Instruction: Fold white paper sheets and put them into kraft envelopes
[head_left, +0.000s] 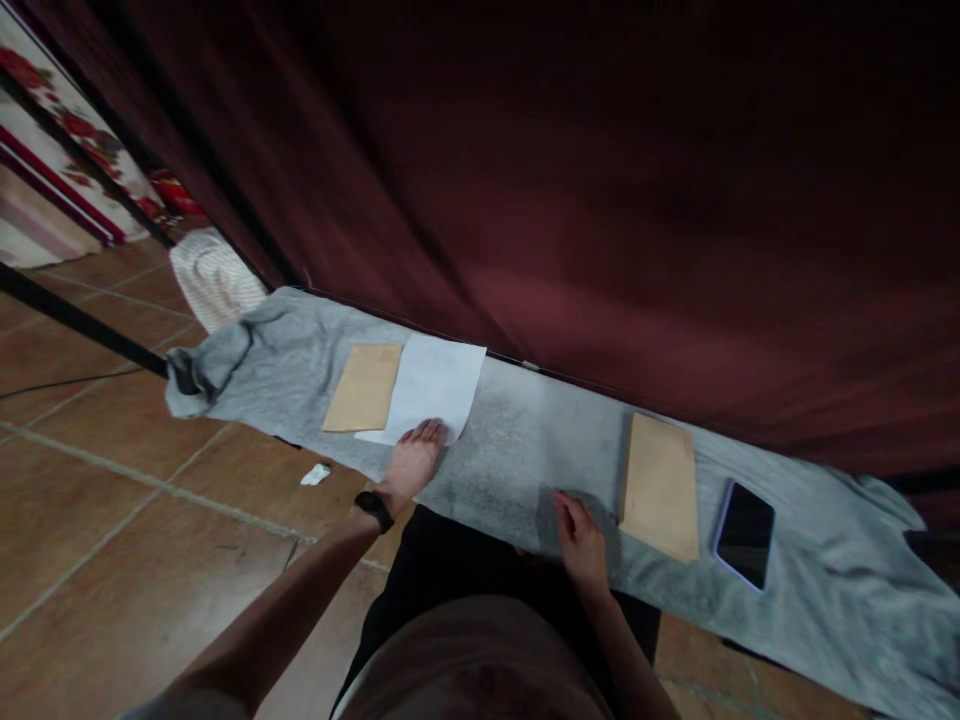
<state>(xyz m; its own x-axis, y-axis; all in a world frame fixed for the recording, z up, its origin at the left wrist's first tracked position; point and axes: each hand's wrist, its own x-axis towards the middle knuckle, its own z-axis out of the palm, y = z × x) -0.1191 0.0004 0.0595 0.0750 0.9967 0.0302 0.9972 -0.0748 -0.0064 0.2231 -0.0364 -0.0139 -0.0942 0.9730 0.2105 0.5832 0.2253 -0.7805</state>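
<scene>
My left hand (412,458), with a black watch on its wrist, lies with fingers stretched out on the near edge of a white sheet of paper (431,388). The sheet partly overlaps a brown envelope (364,387) to its left. My right hand (579,535) rests flat and open on the grey cloth (517,440), holding nothing, just left of a stack of brown envelopes (660,485). A black phone in a pale purple case (744,533) lies to the right of that stack.
The grey cloth covers a narrow bench along a dark red curtain (570,180). A striped white bundle (214,277) sits past the cloth's left end. A small white scrap (316,474) lies on the brown tiled floor. A black bar (75,318) crosses the left.
</scene>
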